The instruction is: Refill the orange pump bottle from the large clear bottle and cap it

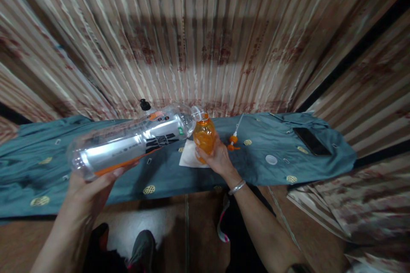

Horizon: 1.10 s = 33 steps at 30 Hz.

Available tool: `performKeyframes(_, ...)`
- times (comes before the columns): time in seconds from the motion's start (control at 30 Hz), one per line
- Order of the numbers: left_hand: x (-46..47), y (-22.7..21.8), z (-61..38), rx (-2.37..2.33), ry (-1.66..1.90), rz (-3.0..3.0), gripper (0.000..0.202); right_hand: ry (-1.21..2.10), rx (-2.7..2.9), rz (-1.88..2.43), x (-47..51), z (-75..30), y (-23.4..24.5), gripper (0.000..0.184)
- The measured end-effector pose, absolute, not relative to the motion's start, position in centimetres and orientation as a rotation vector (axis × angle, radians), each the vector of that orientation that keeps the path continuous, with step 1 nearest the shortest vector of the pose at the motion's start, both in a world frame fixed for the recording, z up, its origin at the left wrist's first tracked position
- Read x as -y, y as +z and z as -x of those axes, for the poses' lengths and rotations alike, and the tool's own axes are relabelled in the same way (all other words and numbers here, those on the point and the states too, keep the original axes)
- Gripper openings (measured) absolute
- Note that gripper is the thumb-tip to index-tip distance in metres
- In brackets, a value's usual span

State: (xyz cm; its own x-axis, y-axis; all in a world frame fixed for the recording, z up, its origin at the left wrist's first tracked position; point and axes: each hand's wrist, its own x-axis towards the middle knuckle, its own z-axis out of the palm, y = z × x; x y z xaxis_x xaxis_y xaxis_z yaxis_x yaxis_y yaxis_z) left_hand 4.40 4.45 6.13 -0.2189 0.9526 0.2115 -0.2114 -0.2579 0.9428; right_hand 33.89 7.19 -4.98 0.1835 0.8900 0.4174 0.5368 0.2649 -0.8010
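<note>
A large clear plastic bottle (128, 143) with a silver label lies tilted in my left hand (98, 183), its fingers wrapped round the lower end. The bottle's open mouth rests at or just above the neck of an orange see-through bottle (204, 136). My right hand (219, 155) is closed round that orange bottle from the right side and holds it upright. Under the orange bottle lies a white cloth or tissue (189, 155). Right of my right hand lies an orange pump top (233, 140) with a pale dip tube. Whether liquid is flowing I cannot tell.
A blue-green patterned cloth (166, 183) covers the narrow table. On it lie a black phone (311, 141) at the right and a white disc (270, 160). Behind the big bottle shows a black cap or nozzle (145, 104). Pleated curtains (205, 42) hang close behind.
</note>
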Motion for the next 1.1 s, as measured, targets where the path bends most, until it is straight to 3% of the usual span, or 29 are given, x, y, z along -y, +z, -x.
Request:
performKeyframes(0.27, -5.0, 4.9, -2.7, -0.938, 1.585, -1.150, 0.091, 0.428, 1.500, 1.392, -7.1, -34.0, -4.7, 0.075)
performKeyframes(1.1, -5.1, 5.2, -2.9, -0.894, 1.614, -1.171, 0.087, 0.431, 1.504, 1.376, -7.1, -34.1, -4.9, 0.078)
